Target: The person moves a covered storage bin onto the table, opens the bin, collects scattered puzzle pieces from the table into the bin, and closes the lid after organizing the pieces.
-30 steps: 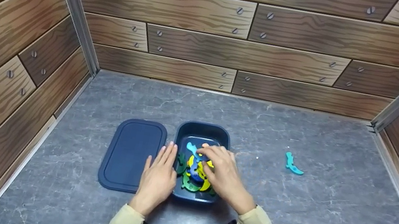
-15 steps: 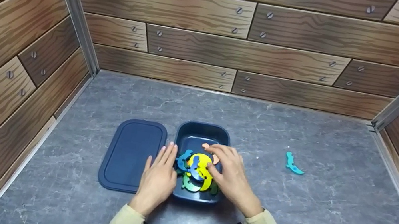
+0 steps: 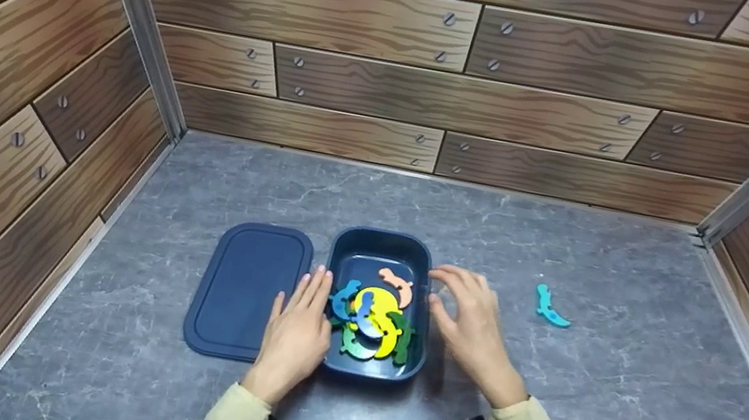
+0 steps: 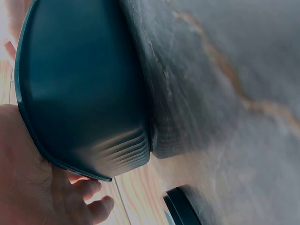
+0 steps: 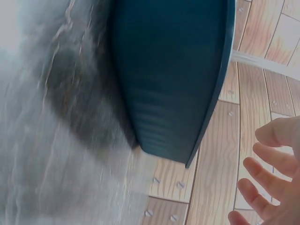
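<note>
A dark blue box [image 3: 384, 243] holds several flat lizard-shaped pieces: a peach one [image 3: 398, 286], a blue one [image 3: 344, 300], yellow ones [image 3: 385, 341] and green ones [image 3: 403, 340]. My left hand [image 3: 297, 330] rests against the box's left side with its fingers straight; in the left wrist view the hand [image 4: 28, 178] touches the rim. Just off the box's right side, my right hand [image 3: 472, 329] has its fingers spread and holds nothing. The right wrist view shows that hand [image 5: 276, 173] apart from the box wall [image 5: 168, 84]. A turquoise lizard piece [image 3: 548, 307] lies farther right.
The blue lid [image 3: 250, 292] lies flat to the left of the box, close to my left hand. Wood-patterned walls [image 3: 439, 99] enclose the grey marbled table [image 3: 618, 388] at the back and both sides.
My right hand has let go of a blue lizard, which now lies at the box's left inside, and has moved right, out over the rim. The left hand stays put.
</note>
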Available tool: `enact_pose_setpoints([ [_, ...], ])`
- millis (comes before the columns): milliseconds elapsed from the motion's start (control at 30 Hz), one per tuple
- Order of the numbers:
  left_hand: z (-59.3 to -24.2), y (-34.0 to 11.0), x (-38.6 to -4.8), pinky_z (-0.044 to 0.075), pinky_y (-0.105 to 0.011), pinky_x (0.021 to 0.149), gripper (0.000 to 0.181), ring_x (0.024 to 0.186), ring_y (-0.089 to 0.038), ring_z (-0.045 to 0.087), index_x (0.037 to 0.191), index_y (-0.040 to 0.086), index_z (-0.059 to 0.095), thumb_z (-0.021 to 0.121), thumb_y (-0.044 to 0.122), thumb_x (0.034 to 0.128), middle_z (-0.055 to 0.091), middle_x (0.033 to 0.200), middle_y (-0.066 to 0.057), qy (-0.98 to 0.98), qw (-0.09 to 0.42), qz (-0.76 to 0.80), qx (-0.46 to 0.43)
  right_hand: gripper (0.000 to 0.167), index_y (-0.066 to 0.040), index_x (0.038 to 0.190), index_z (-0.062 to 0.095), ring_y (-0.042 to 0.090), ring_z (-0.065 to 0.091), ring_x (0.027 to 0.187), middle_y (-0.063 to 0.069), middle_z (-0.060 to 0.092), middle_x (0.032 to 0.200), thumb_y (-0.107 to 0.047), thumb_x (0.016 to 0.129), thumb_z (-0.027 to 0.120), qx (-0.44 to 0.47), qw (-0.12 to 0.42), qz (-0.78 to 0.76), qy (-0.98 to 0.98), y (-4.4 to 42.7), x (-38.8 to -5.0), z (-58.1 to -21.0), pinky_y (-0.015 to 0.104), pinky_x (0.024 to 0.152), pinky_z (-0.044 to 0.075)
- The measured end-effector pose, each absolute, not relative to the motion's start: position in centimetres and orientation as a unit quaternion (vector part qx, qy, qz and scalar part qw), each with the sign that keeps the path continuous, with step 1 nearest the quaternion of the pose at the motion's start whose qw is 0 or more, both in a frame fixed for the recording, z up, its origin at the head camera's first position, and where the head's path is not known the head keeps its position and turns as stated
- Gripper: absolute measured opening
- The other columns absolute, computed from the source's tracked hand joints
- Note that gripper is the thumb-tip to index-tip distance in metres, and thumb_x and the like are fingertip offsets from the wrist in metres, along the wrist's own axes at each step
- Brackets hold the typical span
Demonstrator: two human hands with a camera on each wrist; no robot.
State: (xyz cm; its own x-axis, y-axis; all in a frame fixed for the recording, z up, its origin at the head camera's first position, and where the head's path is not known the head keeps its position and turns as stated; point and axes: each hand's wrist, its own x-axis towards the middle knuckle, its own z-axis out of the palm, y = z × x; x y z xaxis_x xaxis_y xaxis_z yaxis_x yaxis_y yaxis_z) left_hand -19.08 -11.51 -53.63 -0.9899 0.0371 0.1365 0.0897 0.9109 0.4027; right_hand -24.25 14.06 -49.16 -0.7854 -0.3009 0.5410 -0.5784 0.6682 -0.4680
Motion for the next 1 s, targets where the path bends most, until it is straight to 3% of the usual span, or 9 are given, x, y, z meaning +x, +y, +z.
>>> enact_pose_setpoints([
  [333,-53.6,-11.5,-19.0,0.019,-0.058,0.114,0.059,0.147,-0.023,0.021,0.156,0.013,0.029,0.046,0.014,0.0997,0.022,0.162,-0.001,-0.974,0.075,-0.212,-0.036,0.033,-0.007,0.116,0.071,0.029,0.055,0.109,0.009,0.065,0.121,-0.004,0.084,0.075,0.228,0.254,0.317,-0.885,16.5,-25.0,-49.2,0.047,0.086,0.039],
  [767,-53.5,-11.6,-19.0,0.019,-0.057,0.114,0.06,0.147,-0.023,0.021,0.157,0.014,0.028,0.047,0.015,0.0999,0.021,0.162,0.0,-0.975,0.072,-0.208,-0.034,0.033,-0.007,0.12,0.068,0.033,0.054,0.11,0.012,0.063,0.125,-0.008,0.087,0.073,0.195,0.261,0.285,-0.902,19.7,-25.7,-49.2,0.049,0.084,0.04],
  [1000,-53.5,-11.6,-19.1,0.019,-0.057,0.114,0.06,0.147,-0.023,0.021,0.157,0.014,0.028,0.047,0.015,0.0996,0.021,0.162,0.0,-0.975,0.073,-0.207,-0.035,0.038,-0.002,0.118,0.068,0.037,0.055,0.105,0.016,0.064,0.121,-0.002,0.081,0.078,0.194,0.282,0.282,-0.896,21.2,-26.3,-49.7,0.048,0.077,0.039],
])
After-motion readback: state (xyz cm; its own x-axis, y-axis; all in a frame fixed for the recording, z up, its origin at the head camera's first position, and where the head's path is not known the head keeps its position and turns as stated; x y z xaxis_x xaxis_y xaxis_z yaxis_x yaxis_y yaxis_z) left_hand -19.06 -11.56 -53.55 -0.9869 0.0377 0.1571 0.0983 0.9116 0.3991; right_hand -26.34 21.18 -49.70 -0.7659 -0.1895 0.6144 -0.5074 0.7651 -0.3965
